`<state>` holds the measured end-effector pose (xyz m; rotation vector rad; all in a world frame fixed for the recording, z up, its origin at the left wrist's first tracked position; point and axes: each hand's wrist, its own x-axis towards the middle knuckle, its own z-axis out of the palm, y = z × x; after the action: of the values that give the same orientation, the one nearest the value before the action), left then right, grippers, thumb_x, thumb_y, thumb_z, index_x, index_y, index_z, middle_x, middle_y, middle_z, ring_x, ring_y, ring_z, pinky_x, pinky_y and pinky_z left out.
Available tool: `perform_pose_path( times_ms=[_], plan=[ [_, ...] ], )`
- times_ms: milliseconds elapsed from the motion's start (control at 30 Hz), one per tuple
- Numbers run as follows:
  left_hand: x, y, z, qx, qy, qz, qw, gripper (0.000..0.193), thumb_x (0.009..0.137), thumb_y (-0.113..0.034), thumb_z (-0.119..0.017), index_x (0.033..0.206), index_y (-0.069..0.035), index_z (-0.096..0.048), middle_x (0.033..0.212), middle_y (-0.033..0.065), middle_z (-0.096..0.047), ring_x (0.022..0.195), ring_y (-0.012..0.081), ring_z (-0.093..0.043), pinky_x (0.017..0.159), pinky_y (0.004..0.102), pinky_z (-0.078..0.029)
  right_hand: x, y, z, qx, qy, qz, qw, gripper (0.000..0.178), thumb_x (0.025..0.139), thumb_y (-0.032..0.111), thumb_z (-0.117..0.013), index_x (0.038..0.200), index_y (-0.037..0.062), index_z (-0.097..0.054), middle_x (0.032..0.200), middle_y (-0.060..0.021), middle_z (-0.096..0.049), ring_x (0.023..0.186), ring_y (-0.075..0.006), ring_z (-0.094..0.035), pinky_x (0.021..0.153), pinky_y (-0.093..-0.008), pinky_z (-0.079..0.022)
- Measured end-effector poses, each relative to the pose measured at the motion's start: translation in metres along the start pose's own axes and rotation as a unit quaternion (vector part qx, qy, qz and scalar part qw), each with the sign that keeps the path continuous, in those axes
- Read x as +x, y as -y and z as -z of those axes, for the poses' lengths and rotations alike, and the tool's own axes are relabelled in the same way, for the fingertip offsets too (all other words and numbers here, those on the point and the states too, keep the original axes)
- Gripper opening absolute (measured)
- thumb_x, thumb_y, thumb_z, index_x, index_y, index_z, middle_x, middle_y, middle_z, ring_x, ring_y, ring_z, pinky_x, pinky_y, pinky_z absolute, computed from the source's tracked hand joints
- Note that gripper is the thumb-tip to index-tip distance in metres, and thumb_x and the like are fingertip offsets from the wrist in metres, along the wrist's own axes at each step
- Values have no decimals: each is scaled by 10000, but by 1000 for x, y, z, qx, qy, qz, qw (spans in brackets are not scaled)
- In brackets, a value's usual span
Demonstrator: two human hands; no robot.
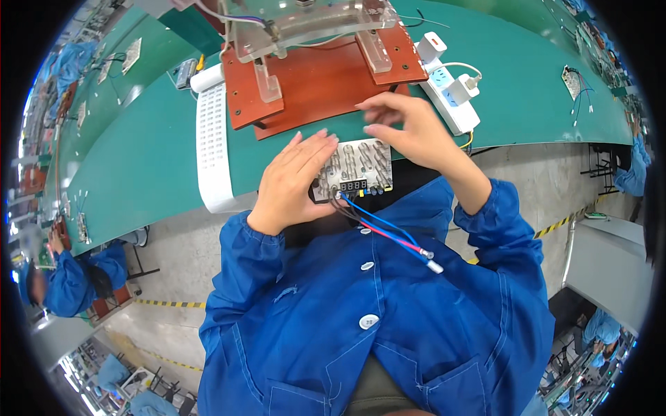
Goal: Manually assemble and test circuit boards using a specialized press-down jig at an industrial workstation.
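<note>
A white circuit board (357, 158) with coiled parts and a small dark digit display (352, 186) lies at the near edge of the table. My left hand (291, 179) grips its left side, fingers over the top and thumb by the lower edge. From the board's near side run blue, red and black wires (388, 234), their tipped ends hanging over my blue jacket. Just beyond the board's upper right, my right hand (409, 128) is held with thumb and fingers apart and nothing between them. In front of both hands stands a red-brown fixture (319, 83) with clear plastic parts (316, 35).
A roll of printed labels (212, 142) trails over the table edge at left. On the right lies a white power strip (451, 97) with plugs in it. More boards with wires (571, 83) rest on the green table (520, 90). Other people in blue sit farther off.
</note>
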<state>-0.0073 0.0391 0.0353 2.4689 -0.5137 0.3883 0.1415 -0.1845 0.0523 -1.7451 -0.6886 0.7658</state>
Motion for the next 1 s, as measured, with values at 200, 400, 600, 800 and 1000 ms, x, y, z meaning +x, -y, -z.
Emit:
perform_pose_path(
  times_ms=[200,400,600,800,1000],
  plan=[
    [2,0,2,-7,53,42,998,968,576,-317,-868,1432,-29,-519,1440,154,-573,1383,341,-503,1148,543,-374,-33,-18,10,-115,-93,116,982,85,850,76,-735,879,18,-680,1068,-97,-696,1101,-236,-594,988,-378,-440],
    [4,2,1,-3,56,45,997,945,567,-284,-854,1420,-32,-534,1426,165,-584,1379,348,-507,1154,539,-369,-30,-29,0,-195,-130,140,962,81,834,85,-735,855,41,-670,1041,-52,-690,1117,-258,-566,998,-397,-408],
    [7,-1,2,-2,52,49,997,902,596,-297,-871,1399,-36,-553,1409,141,-601,1366,321,-526,1137,518,-402,-29,-28,-2,-216,-134,139,957,71,824,78,-726,840,50,-663,1016,-40,-669,1094,-253,-558,1002,-393,-384],
    [6,-1,4,-5,58,53,997,893,601,-300,-872,1394,-37,-556,1406,141,-604,1362,321,-530,1137,512,-405,-29,-25,-6,-232,-143,143,951,80,806,59,-734,831,60,-658,1013,-45,-663,1090,-258,-557,988,-392,-387],
    [5,1,0,-18,61,54,997,972,515,-239,-854,1413,-35,-544,1418,166,-591,1379,348,-508,1151,537,-376,-35,-27,-14,-240,-191,138,942,127,775,44,-762,839,63,-653,1013,-58,-677,1115,-276,-580,978,-391,-414]
  ],
)
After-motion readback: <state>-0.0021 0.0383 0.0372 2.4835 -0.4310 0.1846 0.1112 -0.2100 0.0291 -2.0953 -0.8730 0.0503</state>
